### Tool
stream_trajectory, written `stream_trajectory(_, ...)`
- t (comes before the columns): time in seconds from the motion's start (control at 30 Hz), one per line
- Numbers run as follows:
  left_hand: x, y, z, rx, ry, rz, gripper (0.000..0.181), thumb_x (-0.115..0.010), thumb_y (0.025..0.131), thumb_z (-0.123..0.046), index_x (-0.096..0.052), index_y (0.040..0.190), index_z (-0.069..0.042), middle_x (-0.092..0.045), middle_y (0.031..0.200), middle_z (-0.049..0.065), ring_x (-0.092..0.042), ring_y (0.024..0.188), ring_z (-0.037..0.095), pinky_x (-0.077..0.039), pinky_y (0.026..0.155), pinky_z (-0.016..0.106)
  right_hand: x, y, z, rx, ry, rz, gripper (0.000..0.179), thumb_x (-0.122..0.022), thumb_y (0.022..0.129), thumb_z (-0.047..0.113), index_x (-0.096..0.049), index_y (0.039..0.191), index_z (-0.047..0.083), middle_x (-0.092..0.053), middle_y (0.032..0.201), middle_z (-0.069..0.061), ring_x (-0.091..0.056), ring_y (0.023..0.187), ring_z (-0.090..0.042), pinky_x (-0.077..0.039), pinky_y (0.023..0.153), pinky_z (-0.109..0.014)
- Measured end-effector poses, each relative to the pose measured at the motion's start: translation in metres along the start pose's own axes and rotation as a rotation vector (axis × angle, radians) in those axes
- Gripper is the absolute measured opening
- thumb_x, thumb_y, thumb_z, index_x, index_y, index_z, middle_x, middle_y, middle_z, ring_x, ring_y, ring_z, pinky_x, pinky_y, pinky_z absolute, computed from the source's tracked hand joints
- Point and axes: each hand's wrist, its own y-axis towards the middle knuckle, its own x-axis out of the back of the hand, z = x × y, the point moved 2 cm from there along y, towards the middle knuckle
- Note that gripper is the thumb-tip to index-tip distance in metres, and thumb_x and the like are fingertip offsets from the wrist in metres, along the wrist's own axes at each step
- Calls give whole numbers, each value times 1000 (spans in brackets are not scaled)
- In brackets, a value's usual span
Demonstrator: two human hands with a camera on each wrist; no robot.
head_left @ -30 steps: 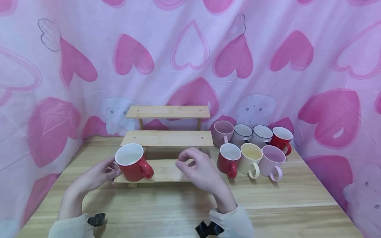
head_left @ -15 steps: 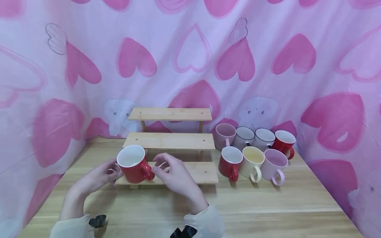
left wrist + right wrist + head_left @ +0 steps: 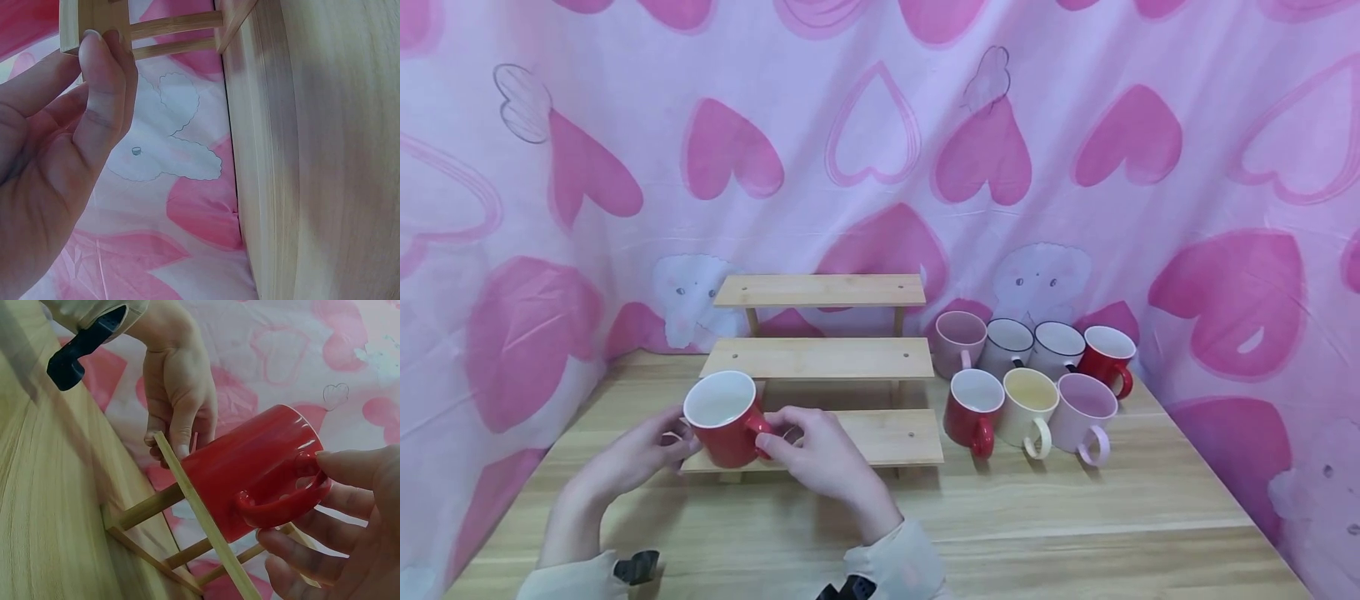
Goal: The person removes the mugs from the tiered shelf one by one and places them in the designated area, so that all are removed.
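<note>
A red mug (image 3: 724, 419) with a white inside stands upright at the left end of the lowest board of a three-tier wooden shelf (image 3: 880, 437). Its handle faces right, and my right hand (image 3: 822, 450) holds it there, the thumb against the handle and curled fingers beside it in the right wrist view. My left hand (image 3: 638, 454) is at the left end of that same board. Thumb and fingers (image 3: 103, 75) pinch the board end (image 3: 103, 19) in the left wrist view. In the right wrist view the left hand (image 3: 181, 387) is behind the mug (image 3: 256, 469).
Right of the shelf, several mugs stand in two rows, among them a red mug (image 3: 974, 408), a cream mug (image 3: 1028, 408) and a lilac mug (image 3: 1081, 412) in front. A pink heart-print cloth (image 3: 865, 125) hangs behind the wooden table (image 3: 1075, 533).
My right hand has moved left from above the lowest board to the red mug's handle and now holds it. My left hand has stayed at the board's end.
</note>
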Motion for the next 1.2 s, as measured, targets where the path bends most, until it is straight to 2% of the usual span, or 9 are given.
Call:
stream_trajectory(0.13, 0, 0, 2, -13, -23, 2, 29, -64, 95, -12, -51, 117, 2, -58, 97, 14, -61, 76, 24, -55, 67, 35, 0, 0, -1, -9, 10, 4, 17, -68, 93, 25, -72, 106, 13, -70, 84, 7, -62, 73, -4, -49, 62, -22)
stream_trajectory(0.27, 0, 2, 2, -26, -24, 3, 29, -64, 95, -12, -51, 117, 1, -58, 97, 14, -61, 77, 25, -56, 66, 36, 2, 0, 0, -29, 17, 7, 16, -69, 93, 25, -72, 104, 14, -70, 84, 5, -64, 70, -11, -49, 59, -23)
stream_trajectory(0.53, -1, 3, 1, -39, -33, 13, 31, -64, 94, -10, -50, 118, 4, -57, 96, 16, -62, 77, 25, -56, 65, 38, 1, -1, 1, -63, 81, 16, 13, -69, 93, 19, -70, 101, 9, -70, 82, -4, -63, 63, -14, -56, 59, -27)
stream_trajectory(0.73, 1, 0, 1, -8, 6, -1, 30, -65, 94, -13, -52, 117, 1, -58, 96, 13, -61, 76, 24, -54, 67, 34, -1, 0, 2, -45, -10, 6, 9, -68, 94, 20, -71, 99, 12, -68, 76, 0, -61, 62, -11, -51, 54, -23)
stream_trajectory(0.87, 3, -4, 2, -29, -1, -1, 31, -65, 95, -14, -52, 118, 1, -58, 96, 13, -61, 76, 23, -55, 67, 34, -2, 0, 3, -28, -49, 1, 9, -68, 94, 20, -71, 99, 13, -68, 76, 1, -61, 62, -9, -50, 53, -22)
stream_trajectory(1.07, 4, -6, 4, -11, -33, -4, 44, -64, 95, -15, -46, 131, 2, -57, 98, 14, -61, 72, 27, -53, 67, 33, 6, -3, 7, 26, -105, 17, 15, -67, 94, 21, -72, 104, 10, -70, 80, 3, -65, 64, -7, -50, 53, -21)
stream_trajectory(1.2, 3, -2, 0, 24, -32, 6, 53, -64, 96, -18, -41, 138, 2, -57, 98, 14, -62, 70, 32, -51, 71, 32, 19, -6, 7, 28, -120, -17, 13, -67, 95, 23, -72, 100, 13, -69, 78, 2, -63, 64, -6, -48, 53, -22)
